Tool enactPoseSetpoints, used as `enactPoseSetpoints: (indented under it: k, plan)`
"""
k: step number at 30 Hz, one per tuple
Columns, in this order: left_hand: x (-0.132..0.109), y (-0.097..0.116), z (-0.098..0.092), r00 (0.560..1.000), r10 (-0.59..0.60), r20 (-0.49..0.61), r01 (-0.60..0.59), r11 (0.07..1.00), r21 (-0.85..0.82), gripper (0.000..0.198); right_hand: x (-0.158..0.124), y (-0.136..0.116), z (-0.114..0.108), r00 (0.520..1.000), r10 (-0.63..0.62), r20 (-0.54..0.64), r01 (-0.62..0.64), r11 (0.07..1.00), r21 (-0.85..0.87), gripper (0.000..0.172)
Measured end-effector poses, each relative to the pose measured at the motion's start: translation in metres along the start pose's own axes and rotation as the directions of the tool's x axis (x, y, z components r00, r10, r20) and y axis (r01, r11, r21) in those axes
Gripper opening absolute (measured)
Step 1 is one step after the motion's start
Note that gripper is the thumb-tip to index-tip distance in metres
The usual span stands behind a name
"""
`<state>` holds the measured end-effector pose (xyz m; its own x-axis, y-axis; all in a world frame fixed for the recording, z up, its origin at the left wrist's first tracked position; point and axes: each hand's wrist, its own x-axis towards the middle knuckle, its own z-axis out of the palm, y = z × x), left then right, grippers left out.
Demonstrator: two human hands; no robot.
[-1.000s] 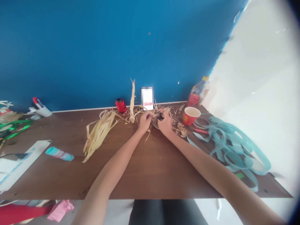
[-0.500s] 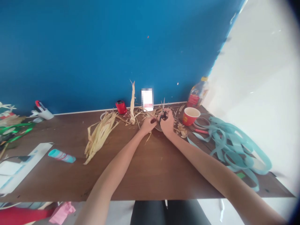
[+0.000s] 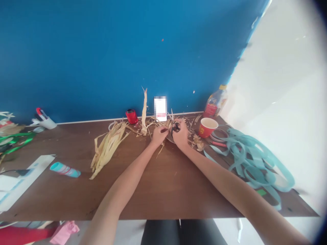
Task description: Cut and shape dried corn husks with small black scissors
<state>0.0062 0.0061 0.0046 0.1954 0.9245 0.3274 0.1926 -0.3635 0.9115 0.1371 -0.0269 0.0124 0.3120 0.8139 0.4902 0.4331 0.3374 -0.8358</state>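
My right hand is closed round the black handles of a pair of scissors, whose blades point up and away toward the wall. Close beside it on the left, my left hand pinches a small piece of dry husk at its fingertips; the piece is mostly hidden. Dry husk scraps lie scattered behind and around both hands. Part of a round plate or dish shows beneath them. A dry corn husk stands upright behind my left hand, and a bundle of husks lies further left.
A red paper cup, a plastic bottle and tangled light-blue ribbon occupy the right side. A red container stands by the wall. On the left are a blue tube, a pen cup and a white strip.
The scissors have tilted to the left, and my right hand has shifted slightly left with them. My left hand has also moved a little left. The view has turned slightly.
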Motion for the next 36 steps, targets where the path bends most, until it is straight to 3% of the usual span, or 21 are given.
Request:
enactPoseSetpoints:
  k: [4,10,15,18,25,36]
  plan:
    - [-0.002,0.004,-0.001,0.999,0.038,-0.017,-0.037,0.995,0.092,0.014,0.000,-0.002,-0.002,1.000,-0.001,0.019,0.002,0.998,-0.057,0.044]
    - [-0.002,0.005,0.000,0.999,0.033,-0.042,-0.029,0.994,0.103,0.016,0.002,0.002,-0.001,0.999,-0.030,0.023,0.031,0.998,-0.060,0.041]
    - [0.001,0.000,-0.001,0.992,-0.019,-0.125,0.004,0.993,-0.119,0.018,0.002,0.004,0.001,1.000,0.027,-0.001,-0.027,0.991,-0.128,0.038]
    - [0.002,-0.001,-0.001,0.980,-0.079,-0.184,0.034,0.971,-0.238,0.017,0.000,0.000,0.001,0.998,0.044,0.042,-0.036,0.985,-0.171,0.034]
    - [0.004,0.000,-0.001,0.950,-0.200,-0.240,0.099,0.922,-0.375,0.011,-0.005,-0.010,-0.002,0.987,0.012,0.160,0.056,0.908,-0.415,0.032]
    - [0.003,0.001,-0.004,0.948,-0.195,-0.251,0.059,0.885,-0.461,0.020,-0.002,-0.009,0.000,0.953,0.088,0.291,0.051,0.897,-0.438,0.035]
